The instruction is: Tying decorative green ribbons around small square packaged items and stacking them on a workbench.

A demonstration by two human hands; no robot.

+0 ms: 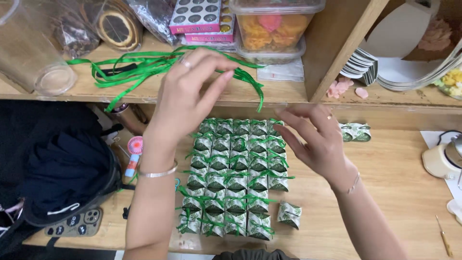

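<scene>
Wooden counter (394,183) beneath a shelf (288,94): left hand (185,96) pinches a green ribbon (144,67) lying on the shelf; right hand (317,139), grip spread and empty, hovers above rows of ribbon-tied green-white packets (236,178).

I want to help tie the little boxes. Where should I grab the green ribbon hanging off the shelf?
Take the green ribbon by its loose end, which dangles over the shelf edge, coming from below and in front. That end hangs free in the air, so two fingers can pinch it flat. The left hand already has the part further up.
</scene>
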